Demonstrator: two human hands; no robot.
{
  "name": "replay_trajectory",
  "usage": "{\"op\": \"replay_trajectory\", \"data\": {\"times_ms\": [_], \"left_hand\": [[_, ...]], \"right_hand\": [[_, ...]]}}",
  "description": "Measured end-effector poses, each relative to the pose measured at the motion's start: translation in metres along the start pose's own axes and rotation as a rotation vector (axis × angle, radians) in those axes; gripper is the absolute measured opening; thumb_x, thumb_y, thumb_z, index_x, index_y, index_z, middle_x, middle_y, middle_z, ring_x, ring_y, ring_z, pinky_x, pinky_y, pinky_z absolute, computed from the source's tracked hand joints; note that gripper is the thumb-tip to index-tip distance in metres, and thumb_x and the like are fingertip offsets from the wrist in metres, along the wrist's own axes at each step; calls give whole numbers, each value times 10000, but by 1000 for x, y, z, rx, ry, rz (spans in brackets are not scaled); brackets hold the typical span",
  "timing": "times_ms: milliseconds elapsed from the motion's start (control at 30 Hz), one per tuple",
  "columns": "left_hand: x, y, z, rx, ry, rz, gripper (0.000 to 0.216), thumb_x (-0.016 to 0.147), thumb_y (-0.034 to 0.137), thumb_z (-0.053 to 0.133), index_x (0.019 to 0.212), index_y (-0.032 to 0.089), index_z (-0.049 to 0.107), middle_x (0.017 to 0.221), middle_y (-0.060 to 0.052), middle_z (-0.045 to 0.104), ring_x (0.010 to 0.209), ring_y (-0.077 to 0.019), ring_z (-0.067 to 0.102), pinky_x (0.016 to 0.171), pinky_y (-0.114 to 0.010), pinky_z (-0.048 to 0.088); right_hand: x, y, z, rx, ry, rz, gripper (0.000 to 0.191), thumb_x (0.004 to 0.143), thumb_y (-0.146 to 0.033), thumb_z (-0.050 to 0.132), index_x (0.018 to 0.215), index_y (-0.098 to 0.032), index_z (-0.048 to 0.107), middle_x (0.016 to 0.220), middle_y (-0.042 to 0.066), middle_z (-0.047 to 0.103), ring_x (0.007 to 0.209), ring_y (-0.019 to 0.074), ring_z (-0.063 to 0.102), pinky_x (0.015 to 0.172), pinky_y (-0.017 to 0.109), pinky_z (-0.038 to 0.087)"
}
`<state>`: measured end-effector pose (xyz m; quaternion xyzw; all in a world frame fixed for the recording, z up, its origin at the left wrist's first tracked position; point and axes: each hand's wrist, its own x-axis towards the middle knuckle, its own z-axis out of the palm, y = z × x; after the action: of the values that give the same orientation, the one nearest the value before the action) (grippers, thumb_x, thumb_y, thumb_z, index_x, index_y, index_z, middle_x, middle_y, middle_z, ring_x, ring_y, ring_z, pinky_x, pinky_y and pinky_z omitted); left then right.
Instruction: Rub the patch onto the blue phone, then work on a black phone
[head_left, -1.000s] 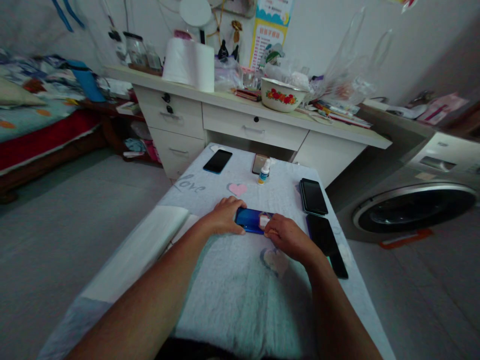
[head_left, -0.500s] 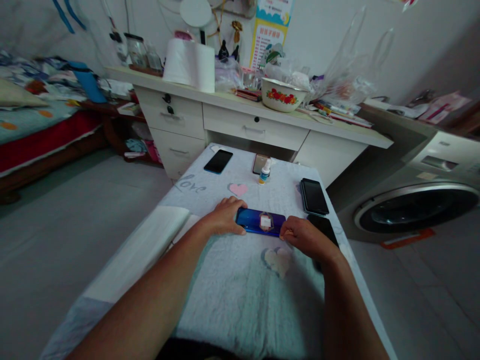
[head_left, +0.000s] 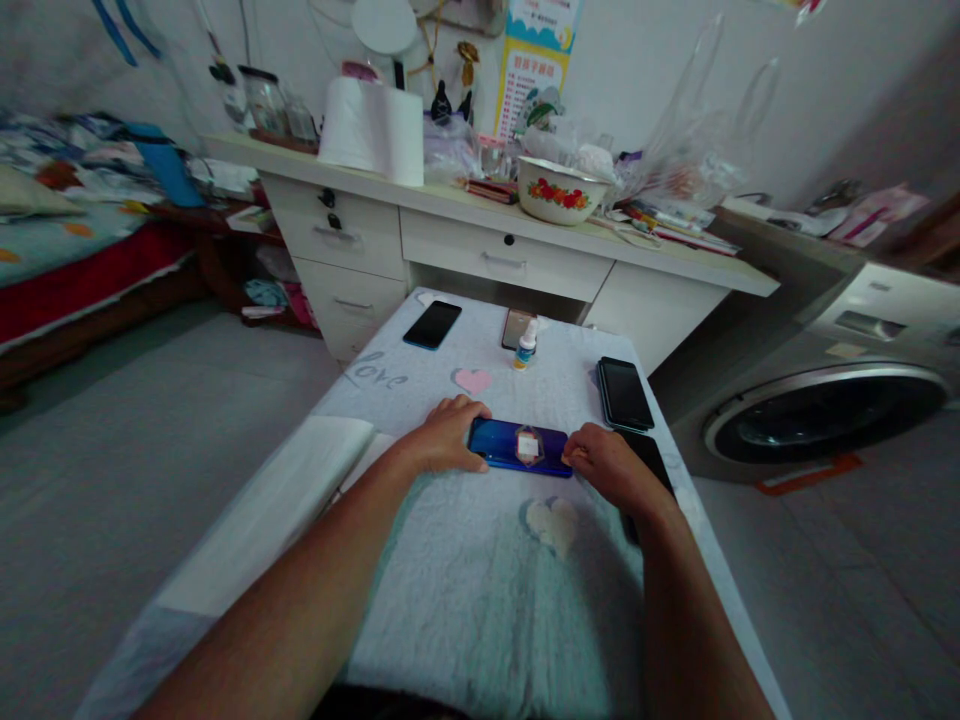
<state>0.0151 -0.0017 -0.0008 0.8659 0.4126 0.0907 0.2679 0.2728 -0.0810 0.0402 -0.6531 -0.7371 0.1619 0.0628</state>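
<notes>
A blue-purple phone [head_left: 499,443] lies back side up on the cloth-covered table, a white sticker [head_left: 528,447] on its back. My left hand [head_left: 451,434] grips its left end, thumb on the near edge and fingers at the far edge. At the phone's right end is my right hand [head_left: 600,458], its fingers curled in a pinch against the edge. Whatever those fingertips hold, if anything, is hidden. Beyond the phone stands a small spray bottle [head_left: 526,346] with a white top, beside another phone [head_left: 514,328].
A black-screened phone [head_left: 433,325] lies at the far left of the table. On the right are stacked phones [head_left: 626,393] and a dark phone [head_left: 651,455] partly behind my right arm. Folded white cloth [head_left: 300,500] lies along the left edge. A washing machine [head_left: 832,340] stands right.
My right hand has shifted slightly at the phone's right end, and more of its near right corner shows. My left hand keeps its grip. The whole view has moved a little.
</notes>
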Motion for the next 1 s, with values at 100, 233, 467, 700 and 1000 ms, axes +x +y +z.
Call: {"op": "replay_trajectory", "data": {"times_ms": [100,233,467,700,1000], "left_hand": [[-1,2,-1,1,-5,-4,663,574,413,734,1173,261,494,1180,-45,493,1089,-271,443,925,-361,379],[-1,3,-1,-2,-4,-8,652,579,394,736,1169,249,498,1176,-51,496,1095,-271,439,932,-362,376],[-1,1,0,-8,7,-8,671,559,402,761,1162,261,502,1148,-49,494,1096,-275,443,929,-365,380],[0,0,0,-13,5,-26,692,550,416,771,1170,277,496,1138,-46,483,1097,-280,442,930,-368,380],[0,-3,2,-1,11,-7,695,556,429,761,1177,265,495,1146,-51,475,1091,-274,440,922,-361,382]], "right_hand": [[5,1,7,-26,72,15,193,849,-148,503,828,-133,694,854,72,614,780,141,559,726,231,376],[13,2,16,-39,165,42,189,866,-146,496,867,-135,685,893,73,594,819,143,552,774,236,371],[26,-7,27,-57,230,69,199,905,-179,466,895,-143,661,920,77,570,817,145,542,763,234,373],[33,-22,31,-56,206,51,210,926,-193,437,923,-158,644,947,71,546,822,138,536,762,227,372],[31,-9,28,-55,200,82,212,922,-197,445,913,-150,652,933,91,567,830,156,547,768,245,373]]}}
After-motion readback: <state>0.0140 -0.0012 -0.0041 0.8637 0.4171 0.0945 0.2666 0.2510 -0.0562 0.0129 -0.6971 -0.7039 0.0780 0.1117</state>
